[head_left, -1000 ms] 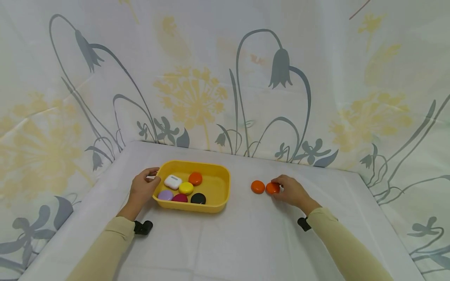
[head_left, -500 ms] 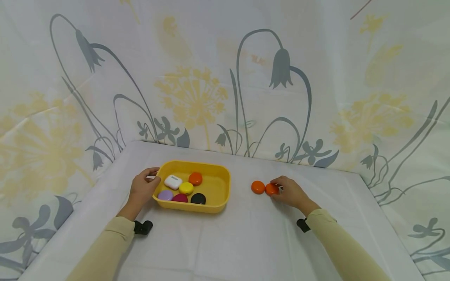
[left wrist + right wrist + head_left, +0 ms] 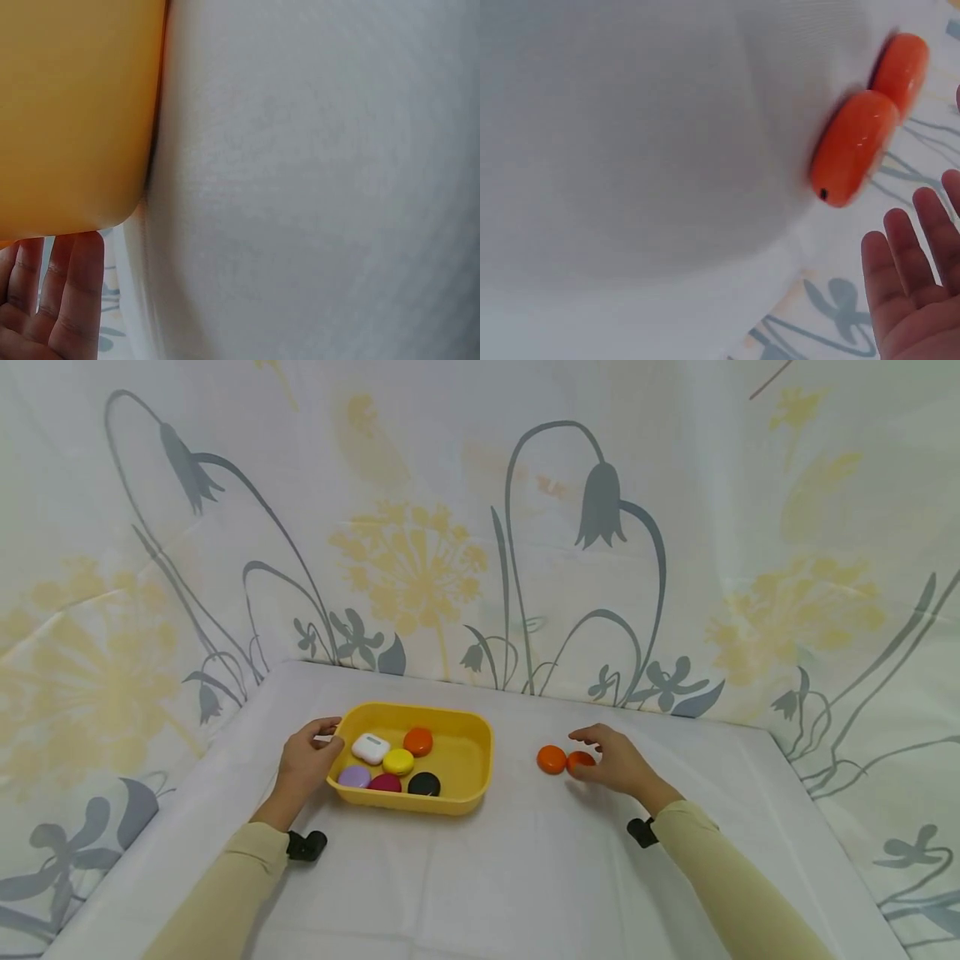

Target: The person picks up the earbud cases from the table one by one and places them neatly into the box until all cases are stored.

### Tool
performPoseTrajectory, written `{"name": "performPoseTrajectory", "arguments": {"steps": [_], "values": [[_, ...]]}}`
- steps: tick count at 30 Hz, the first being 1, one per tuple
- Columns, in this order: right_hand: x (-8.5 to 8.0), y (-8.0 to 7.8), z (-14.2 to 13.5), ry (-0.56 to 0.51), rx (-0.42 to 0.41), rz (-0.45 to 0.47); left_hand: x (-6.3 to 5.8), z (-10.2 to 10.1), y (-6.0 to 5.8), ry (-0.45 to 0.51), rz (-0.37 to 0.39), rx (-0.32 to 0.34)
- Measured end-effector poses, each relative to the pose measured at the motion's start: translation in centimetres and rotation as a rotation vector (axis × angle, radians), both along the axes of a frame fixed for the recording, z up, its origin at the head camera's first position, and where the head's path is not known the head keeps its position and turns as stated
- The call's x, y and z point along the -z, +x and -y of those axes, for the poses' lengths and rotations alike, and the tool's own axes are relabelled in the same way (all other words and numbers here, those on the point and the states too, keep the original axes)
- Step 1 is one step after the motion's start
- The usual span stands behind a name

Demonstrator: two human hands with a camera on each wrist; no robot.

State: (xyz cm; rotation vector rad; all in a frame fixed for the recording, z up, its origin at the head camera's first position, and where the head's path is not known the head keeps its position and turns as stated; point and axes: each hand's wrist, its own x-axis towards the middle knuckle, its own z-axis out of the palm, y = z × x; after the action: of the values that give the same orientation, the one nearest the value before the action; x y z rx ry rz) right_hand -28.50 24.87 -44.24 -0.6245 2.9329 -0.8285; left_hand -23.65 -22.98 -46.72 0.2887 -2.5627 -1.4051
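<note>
Two glossy orange round pieces lie side by side on the white cloth: the left one [image 3: 552, 759] and the right one [image 3: 579, 763], which shows a small dark spot in the right wrist view. My right hand [image 3: 618, 760] hovers at the right piece with spread, straight fingers and partly covers it in the head view. My left hand [image 3: 303, 760] touches the left end of a yellow tray [image 3: 472, 806], its extended fingers [image 3: 79, 300] against the wall. Inside lie a white earbud case [image 3: 371, 748] and several round pieces, orange [image 3: 417, 742], yellow [image 3: 398, 762], lilac, crimson and black.
A white cloth [image 3: 525, 877] covers the table. A flower-printed fabric [image 3: 465, 568] hangs behind and along the sides. Each wrist carries a small black camera, such as the left wrist camera [image 3: 307, 846].
My right hand has let go of the right orange piece; its fingers have spread and lifted. That piece has shifted slightly left, up against the other one. My left hand and the tray stay put.
</note>
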Motion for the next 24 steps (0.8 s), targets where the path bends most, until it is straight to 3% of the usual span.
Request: {"name": "performPoseTrajectory", "arguments": {"steps": [16, 24], "values": [[-1.7, 0.6, 2.4, -0.05, -0.071, 0.035, 0.0, 0.1, 0.1, -0.005, 0.005, 0.002], [-2.3, 0.5, 3.6, -0.071, -0.134, 0.009, 0.0, -0.1, 0.0, -0.009, 0.01, -0.007]]}}
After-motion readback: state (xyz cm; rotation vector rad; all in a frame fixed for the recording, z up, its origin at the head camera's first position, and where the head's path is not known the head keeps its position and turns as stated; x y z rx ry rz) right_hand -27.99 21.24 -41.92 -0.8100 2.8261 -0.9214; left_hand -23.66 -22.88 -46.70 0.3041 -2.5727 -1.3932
